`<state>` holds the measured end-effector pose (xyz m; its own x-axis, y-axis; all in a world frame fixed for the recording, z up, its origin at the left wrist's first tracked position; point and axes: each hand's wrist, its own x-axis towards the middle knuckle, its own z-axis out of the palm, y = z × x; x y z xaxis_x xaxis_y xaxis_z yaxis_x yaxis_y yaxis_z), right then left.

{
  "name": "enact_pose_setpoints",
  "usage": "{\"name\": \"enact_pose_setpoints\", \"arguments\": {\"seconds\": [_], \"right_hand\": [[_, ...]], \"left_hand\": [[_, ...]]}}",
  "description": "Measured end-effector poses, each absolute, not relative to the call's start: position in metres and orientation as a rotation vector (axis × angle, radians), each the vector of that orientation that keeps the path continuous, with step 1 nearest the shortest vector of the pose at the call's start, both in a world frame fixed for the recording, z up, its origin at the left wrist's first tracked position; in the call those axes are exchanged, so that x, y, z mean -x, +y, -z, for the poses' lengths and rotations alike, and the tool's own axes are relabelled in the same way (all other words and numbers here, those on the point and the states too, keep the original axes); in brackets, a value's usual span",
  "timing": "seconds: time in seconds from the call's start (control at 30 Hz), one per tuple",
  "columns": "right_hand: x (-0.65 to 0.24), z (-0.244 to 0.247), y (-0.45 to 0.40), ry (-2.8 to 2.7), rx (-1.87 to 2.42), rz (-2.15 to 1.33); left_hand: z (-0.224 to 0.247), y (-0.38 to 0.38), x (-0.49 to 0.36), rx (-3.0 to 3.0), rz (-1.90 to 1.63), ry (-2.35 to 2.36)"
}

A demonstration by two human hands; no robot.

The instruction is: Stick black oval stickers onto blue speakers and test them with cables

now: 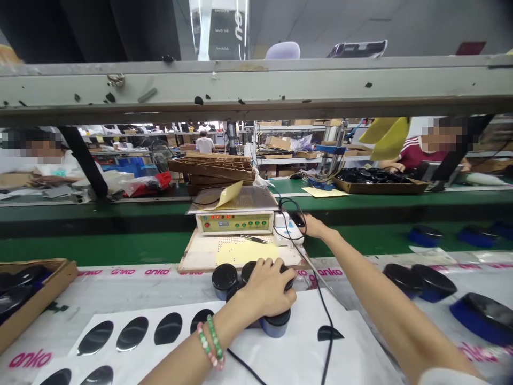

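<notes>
My left hand (pixel 269 286) is curled over a cluster of round, black-topped blue parts, with its fingers round a glossy black-topped part (pixel 287 277) that is partly hidden. Beside it stand another round part (pixel 225 278) and a nearer round part (pixel 274 323). My right hand (pixel 315 226) reaches forward past a white power strip (pixel 289 232) to the green belt. Its fingers close on a dark, round-looking part (pixel 297 219), half hidden by cables. White backing sheet (pixel 308 353) lies under my arms, with black rounded stickers (pixel 168 328) on it.
A control box (pixel 235 223) with lit red digits sits on a board (pixel 200 251) with a pen. Black cables cross the sheet. A cardboard box (pixel 60 275) stands left; more round parts (pixel 435 282) stand right. A shelf beam (pixel 256 85) spans above. Co-workers sit across the belt.
</notes>
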<state>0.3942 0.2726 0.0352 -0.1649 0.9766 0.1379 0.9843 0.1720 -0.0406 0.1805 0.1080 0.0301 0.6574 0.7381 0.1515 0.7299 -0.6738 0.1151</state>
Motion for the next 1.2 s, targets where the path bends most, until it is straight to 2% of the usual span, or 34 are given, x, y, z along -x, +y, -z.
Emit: {"name": "enact_pose_setpoints", "arguments": {"seconds": [0.1,0.23,0.4,0.5,0.57,0.8,0.9,1.0,1.2], "right_hand": [[-0.409,-0.044,0.246,-2.304,1.982,0.201],[-0.455,-0.045,0.165,-2.325,1.969,0.293],[-0.528,-0.007,0.062,-2.174,2.000,0.447],[-0.549,0.017,0.035,-2.017,1.884,0.739],[-0.535,0.017,0.031,-1.964,1.840,0.794],[-0.360,-0.018,0.035,-2.338,1.569,-0.026],[-0.304,-0.014,0.039,-2.423,1.486,-0.157],[-0.289,-0.008,0.042,-2.411,1.457,-0.209],[-0.313,-0.008,0.036,-2.379,1.435,-0.291]], "left_hand": [[-0.029,0.107,-0.177,-2.821,-0.316,1.223],[-0.029,0.109,-0.176,-2.780,-0.375,1.158],[-0.044,0.110,-0.156,-2.699,-0.538,1.122],[-0.052,0.102,-0.127,-2.653,-0.604,1.199],[-0.049,0.089,-0.106,-2.624,-0.619,1.283],[-0.009,0.036,-0.082,-2.556,-0.620,1.620],[0.001,0.025,-0.086,-2.510,-0.634,1.675],[0.004,0.020,-0.084,-2.437,-0.668,1.636],[-0.012,0.017,-0.073,-2.221,-0.866,1.554]]}}
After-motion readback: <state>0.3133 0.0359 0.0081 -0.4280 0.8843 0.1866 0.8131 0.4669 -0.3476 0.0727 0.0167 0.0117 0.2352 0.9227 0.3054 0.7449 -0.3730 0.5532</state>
